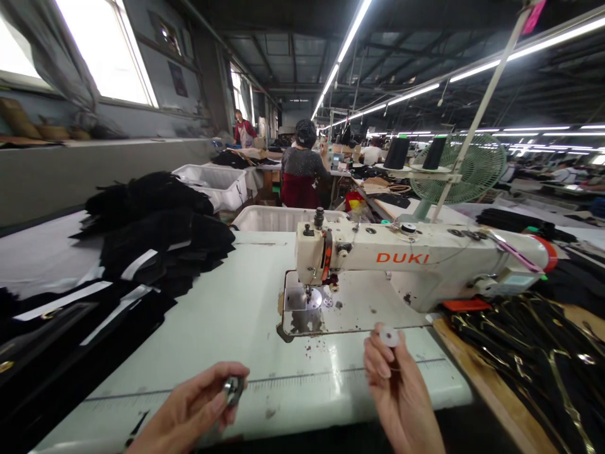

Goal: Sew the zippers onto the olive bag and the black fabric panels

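Observation:
My left hand (196,403) is closed on a small metal bobbin case (233,389), pinched between thumb and fingers above the table's front edge. In my right hand (399,384) is a pale, round bobbin (389,336), held up between thumb and fingertips with its flat face and centre hole showing. The two hands are apart. Behind them stands a white sewing machine (406,252) with orange lettering. Its lamp lights the needle plate (302,299). A printed ruler strip (302,379) runs along the table under my hands.
Black fabric pieces (155,221) are heaped on the left. Black straps with gold metal fittings (534,366) lie on a wooden board at right. White plastic bins (212,183) stand beyond the table. Thread cones (396,153) and a fan (477,167) rise behind the machine. A person (305,164) sits ahead.

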Available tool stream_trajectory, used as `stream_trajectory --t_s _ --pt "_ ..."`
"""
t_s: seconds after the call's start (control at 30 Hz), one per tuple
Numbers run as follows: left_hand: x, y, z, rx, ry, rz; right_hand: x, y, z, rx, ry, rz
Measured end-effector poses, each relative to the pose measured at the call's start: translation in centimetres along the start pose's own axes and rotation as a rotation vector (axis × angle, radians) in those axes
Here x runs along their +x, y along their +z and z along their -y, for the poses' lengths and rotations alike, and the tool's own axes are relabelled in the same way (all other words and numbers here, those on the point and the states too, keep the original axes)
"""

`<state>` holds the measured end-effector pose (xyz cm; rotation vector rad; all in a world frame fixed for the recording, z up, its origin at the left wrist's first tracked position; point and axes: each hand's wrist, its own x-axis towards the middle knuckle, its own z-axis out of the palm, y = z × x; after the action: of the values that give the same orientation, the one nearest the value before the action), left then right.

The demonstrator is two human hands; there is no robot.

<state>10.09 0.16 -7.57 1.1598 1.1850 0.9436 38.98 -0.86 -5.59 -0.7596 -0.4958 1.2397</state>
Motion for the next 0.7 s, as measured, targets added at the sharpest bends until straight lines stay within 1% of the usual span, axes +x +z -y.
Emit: stream_trajectory --t_s 0.03,0.07,0.1,0.13,0.17,0.2,0.23,0.27,0.3,0.33,0.4,0.43,0.47,0.5,0.53,0.57,0.63,0.7 --pt "0.9 -0.9 0.2 0.242 0.146 -0.024 -0.2 -0.2 0.1 -0.167 -0.103 -0.029" --pt "1.9 -1.6 0.5 0.502 0.308 -0.059 -0.5 -0.3 -0.2 -0.361 -0.185 -0.029" --pt "2.9 -2.2 0.8 0.739 0.450 -0.084 -1.0 -0.3 -0.9 -0.555 -0.248 0.001" --pt "3.6 -2.6 1.1 0.917 0.567 -0.120 -1.5 -0.2 -1.9 -0.726 -0.303 0.054" --pt "4.2 -2.6 1.4 1.039 0.637 -0.154 -2.0 0.1 -3.0 -0.862 -0.365 0.112" --pt "4.3 -2.3 1.5 1.098 0.677 -0.206 -2.5 0.3 -4.1 -0.961 -0.445 0.164" --pt "4.2 -1.7 1.5 1.094 0.686 -0.253 -2.9 0.5 -5.2 -1.032 -0.538 0.212" --pt "3.7 -0.8 1.4 1.034 0.660 -0.272 -3.2 0.7 -6.0 -1.086 -0.636 0.252" --pt "3.0 0.4 1.2 0.927 0.616 -0.257 -3.4 0.9 -6.6 -1.132 -0.728 0.283" --pt "2.2 1.6 0.9 0.772 0.546 -0.163 -3.5 0.9 -6.9 -1.177 -0.814 0.303" --pt "0.6 4.1 0.1 0.373 0.344 0.118 -3.6 0.8 -6.9 -1.265 -0.951 0.327" --pt "0.0 5.2 -0.2 0.188 0.234 0.201 -3.6 0.6 -6.8 -1.302 -0.999 0.336" --pt "-0.4 6.0 -0.6 0.041 0.144 0.243 -3.6 0.3 -6.6 -1.329 -1.032 0.351" --pt "-0.7 6.8 -0.9 -0.053 0.082 0.240 -3.7 0.0 -6.4 -1.338 -1.049 0.383" --pt "-0.8 7.3 -1.1 -0.088 0.051 0.201 -3.8 -0.3 -6.3 -1.331 -1.051 0.434" --pt "-0.9 7.6 -1.3 -0.071 0.056 0.162 -3.9 -0.6 -6.3 -1.316 -1.035 0.478" --pt "-1.1 8.1 -1.5 0.059 0.150 0.105 -4.3 -1.1 -6.4 -1.292 -0.948 0.490" --pt "-1.3 8.3 -1.5 0.222 0.297 0.057 -4.7 -1.3 -6.4 -1.270 -0.789 0.442"
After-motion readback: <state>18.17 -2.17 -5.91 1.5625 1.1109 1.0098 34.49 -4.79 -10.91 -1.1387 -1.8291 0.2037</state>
